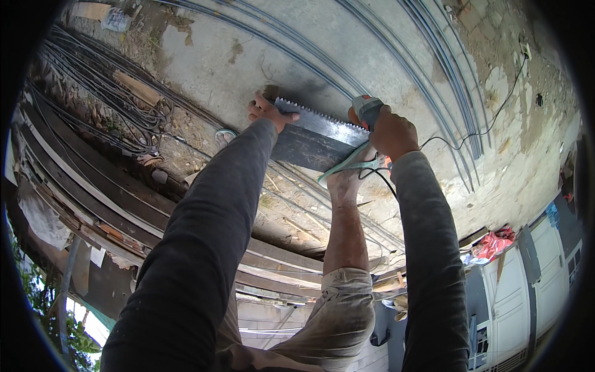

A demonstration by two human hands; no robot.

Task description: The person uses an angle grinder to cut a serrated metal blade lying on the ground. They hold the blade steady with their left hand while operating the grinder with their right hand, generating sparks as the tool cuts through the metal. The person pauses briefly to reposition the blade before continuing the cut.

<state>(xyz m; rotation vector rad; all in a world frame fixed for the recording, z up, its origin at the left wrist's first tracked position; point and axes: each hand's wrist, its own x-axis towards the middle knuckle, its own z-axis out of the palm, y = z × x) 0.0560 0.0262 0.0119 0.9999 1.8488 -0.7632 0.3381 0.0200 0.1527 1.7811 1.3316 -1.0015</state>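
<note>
Nearest to us, two dark sleeves (198,229) reach forward, with a bent knee in khaki trousers (347,304) between them. Beyond it we see a bare shin (343,229) and a foot in a green-edged sandal (339,172), set against the right end of a dark flat strip (313,149); we cannot tell whether that strip is a board or part of the saw blade (322,121) along its far side. The blade lies between the two hands, its toothed edge facing away from us. The left hand (269,115) grasps its left end, thumb laid over the metal; the right hand (395,133) is wrapped around a grey and red power tool (370,110), whose head is just beside the blade's right end. A black cord (458,146) trails off to the right. Farther out, on the concrete ground (217,37), we see long thin rods (427,80), while a tangle of dark cables (105,87) spreads to the left, near some stacked planks (93,173). Well off to the right are a red cloth (493,245) and white doors (511,304).
</note>
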